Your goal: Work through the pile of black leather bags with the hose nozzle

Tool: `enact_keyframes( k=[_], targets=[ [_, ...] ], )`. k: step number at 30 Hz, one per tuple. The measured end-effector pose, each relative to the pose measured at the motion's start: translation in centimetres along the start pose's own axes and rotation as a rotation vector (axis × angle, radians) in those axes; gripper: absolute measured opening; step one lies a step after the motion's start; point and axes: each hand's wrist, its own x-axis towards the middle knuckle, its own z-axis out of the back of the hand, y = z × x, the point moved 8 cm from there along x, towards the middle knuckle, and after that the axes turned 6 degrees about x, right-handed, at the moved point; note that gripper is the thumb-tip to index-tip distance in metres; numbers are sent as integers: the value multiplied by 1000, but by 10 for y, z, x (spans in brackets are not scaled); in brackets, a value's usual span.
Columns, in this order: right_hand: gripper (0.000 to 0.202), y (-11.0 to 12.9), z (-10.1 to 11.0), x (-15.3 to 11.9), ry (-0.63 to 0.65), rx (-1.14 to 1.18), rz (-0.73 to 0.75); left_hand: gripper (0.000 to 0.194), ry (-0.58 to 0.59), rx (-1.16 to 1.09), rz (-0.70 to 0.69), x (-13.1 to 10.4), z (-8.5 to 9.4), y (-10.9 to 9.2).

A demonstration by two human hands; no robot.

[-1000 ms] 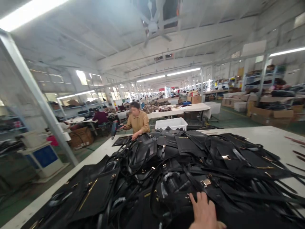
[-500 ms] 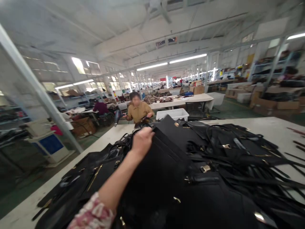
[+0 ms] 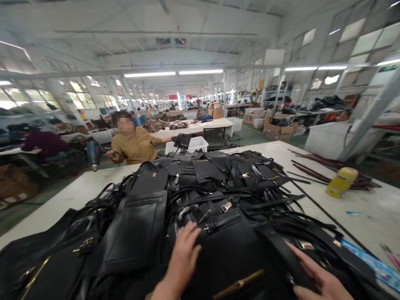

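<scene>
Black leather bags with gold clasps and zips lie heaped on the pale table (image 3: 67, 196). My left hand (image 3: 184, 250) rests over the front black bag (image 3: 225, 246) near its buckle, fingers extended and thumb apart, holding nothing. At the lower right my right hand (image 3: 318, 275) has a wide black strap (image 3: 281, 250) between its thumb and fingers. A flat black bag piece (image 3: 136, 229) lies to the left of my left hand, not touched by it.
Across the table a person in a tan jacket (image 3: 134, 146) holds a heat gun (image 3: 93, 155) and a small black piece (image 3: 182, 141) beside a white bin (image 3: 198, 144). Right side: a yellow bottle (image 3: 341, 182), brown straps (image 3: 312, 171), a blue-white packet (image 3: 371, 264).
The view has turned right. My left hand has let go of the raised black piece and come down nearer. My right hand has come into view with a strap.
</scene>
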Motion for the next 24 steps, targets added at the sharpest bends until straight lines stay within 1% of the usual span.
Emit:
enact_keyframes(
  k=[1, 2, 3, 4, 5, 6, 7, 10, 12, 14, 17, 20, 22, 24],
  targets=[
    [67, 10, -9, 8, 65, -2, 9, 50, 29, -2, -43, -14, -32, -32],
    [71, 15, -17, 17, 106, -7, -23, 60, 48, 4, -31, -26, -58, -56],
    [72, 20, -23, 26, 125, -7, -40, 65, 75, 5, 5, -35, -81, -74],
    [74, 22, -31, 36, 160, -32, -65, 68, 97, 7, 46, -41, -99, -87],
    [75, 24, -37, 47, 175, -39, -69, 70, 114, 10, 83, -44, -113, -96],
    [75, 25, -43, 58, 188, -44, -73, 71, 126, 13, 108, -46, -122, -102],
    [76, 25, -49, 69, 199, -49, -73, 70, 132, 18, 122, -46, -127, -104],
    [75, 26, -60, 99, 219, -52, -63, 69, 125, 44, 122, -43, -130, -103],
    [74, 31, -62, 111, 225, -58, -52, 69, 128, 65, 119, -43, -130, -100],
    [73, 37, -58, 113, 213, -62, -40, 70, 135, 76, 114, -44, -132, -98],
    [74, 42, -49, 102, 204, -69, -38, 72, 136, 63, 98, -47, -136, -98],
    [68, 40, -50, 94, 246, -91, -72, 74, 148, 38, 83, -48, -137, -96],
    [61, 39, -56, 101, 258, -107, -85, 76, 182, 22, 46, -46, -134, -95],
    [52, 45, -61, 114, 246, -114, -68, 76, 204, 28, 16, -42, -128, -95]
  ],
)
